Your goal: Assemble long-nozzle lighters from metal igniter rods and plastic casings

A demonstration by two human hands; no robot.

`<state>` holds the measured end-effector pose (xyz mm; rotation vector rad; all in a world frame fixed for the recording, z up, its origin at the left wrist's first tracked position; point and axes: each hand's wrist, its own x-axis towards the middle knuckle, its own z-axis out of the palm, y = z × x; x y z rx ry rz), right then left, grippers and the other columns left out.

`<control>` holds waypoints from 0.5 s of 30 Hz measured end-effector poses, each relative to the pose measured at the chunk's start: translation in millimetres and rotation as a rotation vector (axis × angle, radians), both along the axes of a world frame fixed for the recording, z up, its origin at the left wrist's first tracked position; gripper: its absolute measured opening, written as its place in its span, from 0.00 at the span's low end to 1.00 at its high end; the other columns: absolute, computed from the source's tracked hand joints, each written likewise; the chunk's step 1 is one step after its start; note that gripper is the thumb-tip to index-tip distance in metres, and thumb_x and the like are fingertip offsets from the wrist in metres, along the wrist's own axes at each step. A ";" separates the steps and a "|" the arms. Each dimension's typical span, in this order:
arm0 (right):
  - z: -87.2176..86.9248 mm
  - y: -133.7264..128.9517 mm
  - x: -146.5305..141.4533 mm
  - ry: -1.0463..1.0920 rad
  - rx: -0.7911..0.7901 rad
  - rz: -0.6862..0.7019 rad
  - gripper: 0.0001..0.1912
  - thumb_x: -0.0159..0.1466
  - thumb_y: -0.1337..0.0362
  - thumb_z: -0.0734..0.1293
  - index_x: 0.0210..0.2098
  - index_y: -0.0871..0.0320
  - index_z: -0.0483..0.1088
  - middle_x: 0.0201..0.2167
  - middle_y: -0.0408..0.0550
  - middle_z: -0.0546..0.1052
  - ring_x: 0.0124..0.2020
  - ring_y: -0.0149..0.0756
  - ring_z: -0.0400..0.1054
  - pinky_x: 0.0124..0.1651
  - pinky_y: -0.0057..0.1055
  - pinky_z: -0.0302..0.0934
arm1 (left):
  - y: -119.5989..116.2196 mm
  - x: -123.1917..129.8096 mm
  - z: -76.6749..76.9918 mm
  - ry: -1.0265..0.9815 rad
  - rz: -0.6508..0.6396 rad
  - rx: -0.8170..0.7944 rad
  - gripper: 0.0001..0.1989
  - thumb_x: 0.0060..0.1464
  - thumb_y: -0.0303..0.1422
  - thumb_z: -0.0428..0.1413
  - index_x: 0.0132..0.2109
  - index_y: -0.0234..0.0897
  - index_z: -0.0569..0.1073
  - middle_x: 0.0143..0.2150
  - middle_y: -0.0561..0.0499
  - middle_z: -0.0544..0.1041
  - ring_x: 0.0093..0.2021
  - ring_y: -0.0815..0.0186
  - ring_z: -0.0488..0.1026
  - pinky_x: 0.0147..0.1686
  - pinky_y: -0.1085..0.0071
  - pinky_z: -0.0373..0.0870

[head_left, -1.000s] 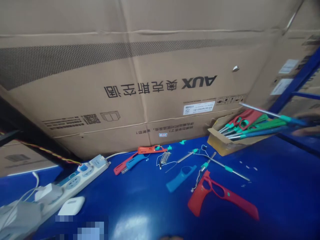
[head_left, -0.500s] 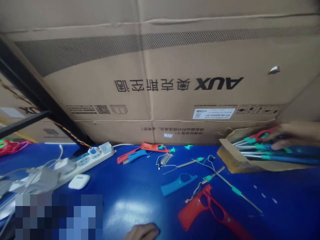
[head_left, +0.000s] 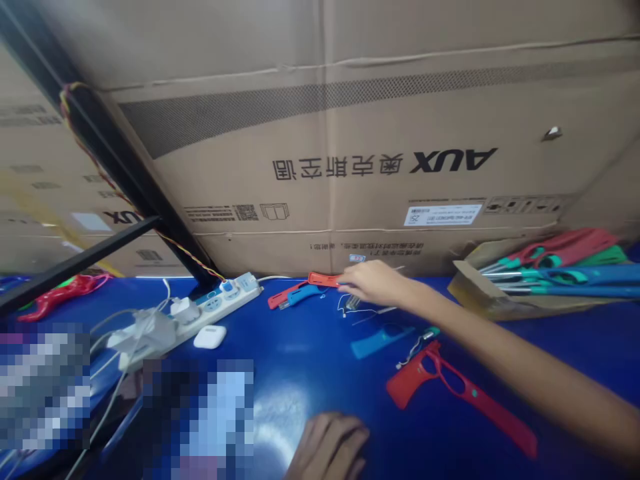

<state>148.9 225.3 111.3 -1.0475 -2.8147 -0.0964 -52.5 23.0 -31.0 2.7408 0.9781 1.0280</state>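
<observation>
My right hand (head_left: 370, 283) stretches across the table to its back edge. Its fingers are drawn together at the right end of an orange-red lighter casing (head_left: 323, 279), and the fingertips are partly hidden. Beside this casing lie a red casing (head_left: 285, 295) and a blue casing (head_left: 304, 293). My left hand (head_left: 330, 448) rests at the front with nothing visible in it, its fingers loosely bent and slightly apart. Between the hands lie a blue lighter casing (head_left: 380, 341), a red lighter casing (head_left: 463, 393) and small metal parts with thin wires (head_left: 353, 303), partly covered by my right hand and arm.
A cardboard tray (head_left: 475, 300) of red, blue and green long-necked lighters stands at the right. On the left are a power strip (head_left: 240, 291) with plugs and cables, and a white earbud case (head_left: 209, 337). A large cardboard box (head_left: 375, 127) stands behind the table, near a black metal post (head_left: 110, 153).
My right hand has moved left from the lighters in the tray to the orange-red casing. My left hand shows more fully. The view has shifted, so the table items appear farther right.
</observation>
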 end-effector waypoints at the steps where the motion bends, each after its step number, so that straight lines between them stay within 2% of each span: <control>1: -6.3 5.1 -20.7 -0.002 -0.014 0.039 0.10 0.70 0.62 0.65 0.46 0.51 0.79 0.42 0.46 0.82 0.41 0.38 0.77 0.36 0.30 0.65 | -0.8 0.6 0.2 0.001 -0.008 -0.004 0.11 0.69 0.28 0.52 0.55 0.33 0.72 0.46 0.44 0.80 0.43 0.62 0.77 0.44 0.69 0.75; 3: -17.8 14.7 -54.4 -0.004 -0.033 0.104 0.11 0.70 0.63 0.66 0.50 0.48 0.76 0.48 0.42 0.80 0.47 0.36 0.75 0.43 0.29 0.66 | -2.7 2.2 1.7 -0.001 -0.008 -0.021 0.11 0.68 0.27 0.51 0.55 0.32 0.72 0.46 0.43 0.80 0.43 0.62 0.76 0.43 0.68 0.74; 5: -28.6 22.5 -78.9 -0.026 -0.052 0.129 0.14 0.70 0.61 0.67 0.54 0.52 0.73 0.50 0.46 0.77 0.48 0.38 0.74 0.48 0.35 0.69 | -4.2 3.1 5.7 -0.006 0.012 -0.029 0.12 0.68 0.26 0.51 0.55 0.32 0.71 0.45 0.43 0.80 0.43 0.61 0.76 0.42 0.67 0.74; 7: -38.3 28.6 -95.0 -0.056 -0.067 0.123 0.18 0.70 0.58 0.67 0.56 0.58 0.70 0.53 0.51 0.74 0.48 0.41 0.73 0.49 0.43 0.70 | -5.4 2.8 12.3 -0.009 0.046 -0.033 0.12 0.67 0.26 0.51 0.55 0.33 0.71 0.45 0.43 0.80 0.44 0.61 0.76 0.45 0.65 0.74; 9: -43.5 32.5 -101.9 -0.071 -0.074 0.120 0.19 0.70 0.57 0.67 0.55 0.59 0.69 0.53 0.53 0.73 0.49 0.41 0.72 0.49 0.44 0.71 | -6.7 1.7 19.9 -0.003 0.071 -0.049 0.13 0.67 0.25 0.51 0.55 0.34 0.71 0.45 0.44 0.80 0.45 0.61 0.76 0.50 0.62 0.73; 12: -33.7 30.5 -93.7 -0.026 -0.052 0.129 0.19 0.70 0.62 0.67 0.59 0.57 0.68 0.53 0.52 0.74 0.47 0.40 0.73 0.49 0.42 0.70 | -8.9 0.2 29.4 0.005 0.080 -0.104 0.13 0.67 0.24 0.50 0.56 0.35 0.71 0.46 0.45 0.80 0.47 0.62 0.76 0.55 0.60 0.71; 15: 0.0 13.2 -66.5 0.110 -0.001 0.122 0.25 0.72 0.63 0.61 0.67 0.55 0.59 0.58 0.52 0.71 0.49 0.39 0.72 0.51 0.38 0.67 | -10.3 -0.2 34.0 -0.018 0.075 -0.157 0.14 0.67 0.26 0.50 0.57 0.37 0.71 0.48 0.45 0.79 0.48 0.62 0.76 0.56 0.59 0.70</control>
